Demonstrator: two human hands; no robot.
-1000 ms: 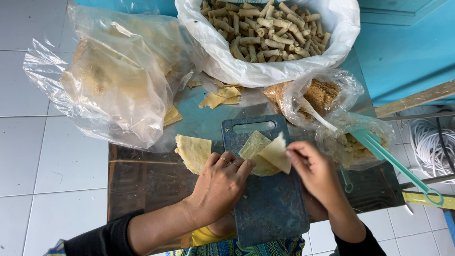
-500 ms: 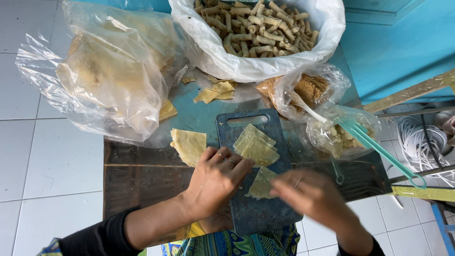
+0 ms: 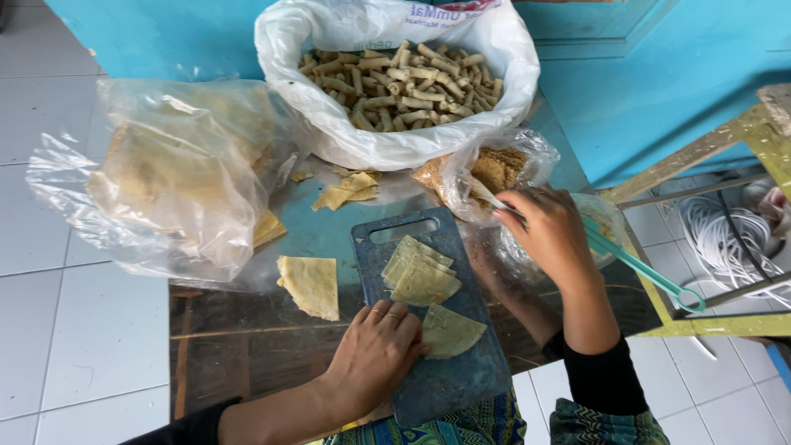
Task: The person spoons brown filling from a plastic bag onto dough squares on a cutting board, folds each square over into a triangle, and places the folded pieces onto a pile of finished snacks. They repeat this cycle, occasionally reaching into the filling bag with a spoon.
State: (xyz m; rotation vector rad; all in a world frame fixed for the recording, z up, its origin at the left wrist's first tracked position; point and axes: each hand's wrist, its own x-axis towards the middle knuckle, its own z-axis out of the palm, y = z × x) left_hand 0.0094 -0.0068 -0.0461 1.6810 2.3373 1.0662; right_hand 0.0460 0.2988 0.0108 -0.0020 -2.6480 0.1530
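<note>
The person is wearing a black long-sleeved top; the sleeve on the right arm [image 3: 606,381] is ending in a snug, plain cuff just above the wrist, and the sleeve on the left arm [image 3: 194,427] is showing only as a dark edge at the bottom of the view. The left hand [image 3: 375,353] is wearing two thin rings, one on each of two neighbouring fingers (gold-coloured, as far as I can tell). The right hand [image 3: 550,231] is wearing no ring that shows. Below the arms, patterned fabric [image 3: 494,422] in teal, dark green and yellow, with small zigzag motifs, is covering the lap.
</note>
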